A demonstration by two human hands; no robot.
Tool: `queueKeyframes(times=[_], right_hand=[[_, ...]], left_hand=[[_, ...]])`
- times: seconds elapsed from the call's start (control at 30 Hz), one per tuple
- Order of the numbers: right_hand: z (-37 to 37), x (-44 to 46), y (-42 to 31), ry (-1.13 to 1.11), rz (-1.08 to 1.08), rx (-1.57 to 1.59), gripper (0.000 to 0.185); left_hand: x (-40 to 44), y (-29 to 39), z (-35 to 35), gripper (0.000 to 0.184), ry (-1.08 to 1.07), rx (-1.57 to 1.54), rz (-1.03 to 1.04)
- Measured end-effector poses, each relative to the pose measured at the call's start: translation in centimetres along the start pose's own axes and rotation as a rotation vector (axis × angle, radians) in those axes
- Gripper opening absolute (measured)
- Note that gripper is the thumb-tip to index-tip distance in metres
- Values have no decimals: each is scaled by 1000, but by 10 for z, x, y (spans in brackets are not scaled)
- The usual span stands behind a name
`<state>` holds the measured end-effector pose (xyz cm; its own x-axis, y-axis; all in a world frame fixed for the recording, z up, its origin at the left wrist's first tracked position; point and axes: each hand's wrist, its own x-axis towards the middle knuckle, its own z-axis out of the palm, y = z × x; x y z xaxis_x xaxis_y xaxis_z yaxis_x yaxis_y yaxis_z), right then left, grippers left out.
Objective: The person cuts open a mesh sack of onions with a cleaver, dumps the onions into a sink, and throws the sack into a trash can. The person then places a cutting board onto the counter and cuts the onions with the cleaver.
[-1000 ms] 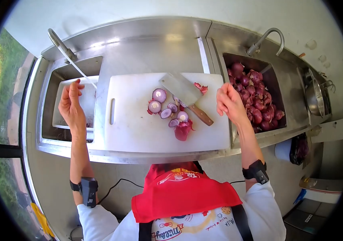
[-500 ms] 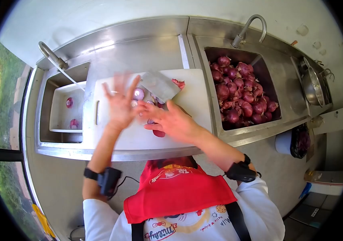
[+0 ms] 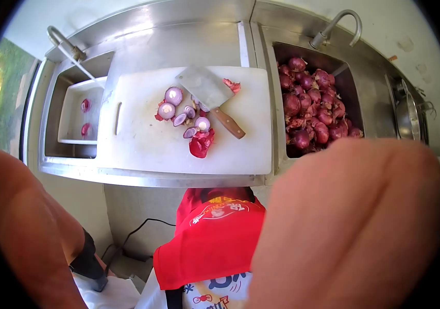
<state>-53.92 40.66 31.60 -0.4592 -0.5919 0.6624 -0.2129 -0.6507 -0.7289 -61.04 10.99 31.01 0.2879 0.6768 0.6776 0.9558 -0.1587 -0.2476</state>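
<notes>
Close to the camera, my left hand (image 3: 16,234) fills the lower left, and its fingers do not show. My right hand (image 3: 354,216) looms large and blurred at the lower right, its fingers hidden too. Both are well away from the white cutting board (image 3: 142,149). On the board lies a cleaver (image 3: 207,90) with a wooden handle (image 3: 229,123). Beside its blade are cut red onion pieces (image 3: 166,110), some small slices, and peeled red onion skin (image 3: 201,144). Another scrap of skin (image 3: 233,86) sits at the blade's far right.
Whole red onions (image 3: 312,103) fill the right sink (image 3: 351,85) under a tap (image 3: 341,23). In the left sink (image 3: 55,113) a white tub (image 3: 73,105) holds two onion pieces. A metal bowl (image 3: 408,116) stands at the far right.
Both hands have left the cutting board and come up close to the camera, one to each side. The cleaver and onion pieces now lie uncovered on the board.
</notes>
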Motion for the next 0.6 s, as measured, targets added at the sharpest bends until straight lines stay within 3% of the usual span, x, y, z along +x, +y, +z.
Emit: queueKeyframes(times=[0.6], right_hand=[[-6, 2, 14, 104, -213, -5, 10]], left_hand=[[-3, -9, 6, 68, -158, 53, -49]])
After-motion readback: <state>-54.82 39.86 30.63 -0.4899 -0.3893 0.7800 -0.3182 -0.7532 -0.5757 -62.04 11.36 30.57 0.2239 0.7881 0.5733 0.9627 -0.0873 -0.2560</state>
